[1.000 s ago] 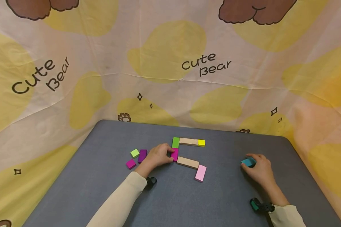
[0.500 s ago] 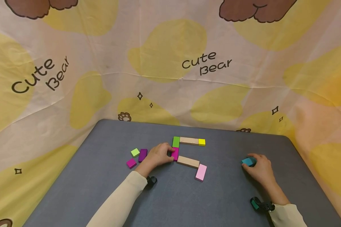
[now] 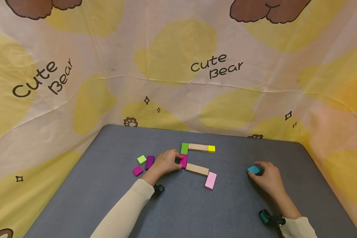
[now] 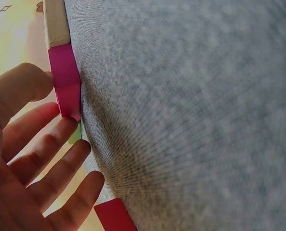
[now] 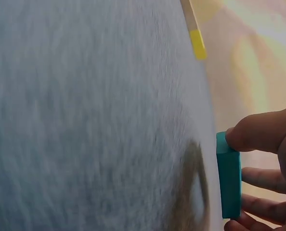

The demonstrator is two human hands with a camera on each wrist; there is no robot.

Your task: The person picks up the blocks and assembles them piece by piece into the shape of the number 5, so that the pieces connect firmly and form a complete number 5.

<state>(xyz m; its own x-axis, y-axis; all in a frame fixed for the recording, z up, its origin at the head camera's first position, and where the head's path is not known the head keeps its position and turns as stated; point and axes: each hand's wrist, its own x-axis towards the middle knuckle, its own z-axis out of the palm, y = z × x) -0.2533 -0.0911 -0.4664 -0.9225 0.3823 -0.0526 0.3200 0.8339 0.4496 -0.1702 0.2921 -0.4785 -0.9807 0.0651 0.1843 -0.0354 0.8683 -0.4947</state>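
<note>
My left hand (image 3: pixel 166 162) pinches a magenta block (image 3: pixel 183 161) between thumb and fingers at its two ends, as the left wrist view also shows. A green block (image 3: pixel 184 148) touches its far end, and a bare wooden block (image 3: pixel 197 169) meets it at the near right. Over at the right side of the table, my right hand (image 3: pixel 269 178) holds a teal-blue block (image 3: pixel 255 170) by its ends. In the right wrist view, that teal block (image 5: pixel 229 178) sits between thumb and fingers, with a shadow on the cloth beside it.
A second wooden block (image 3: pixel 198 147) ends in a yellow cube (image 3: pixel 211 149). A pink block (image 3: pixel 210 180) touches the nearer wooden one. Left of my left hand lie a purple block (image 3: pixel 149 162), a lime cube (image 3: pixel 141 160) and a magenta cube (image 3: pixel 138 171) on the grey table (image 3: pixel 113 198).
My right hand has moved slightly left with the teal-blue block in the last half second. The left hand stays on the magenta block, and the other blocks have kept their places.
</note>
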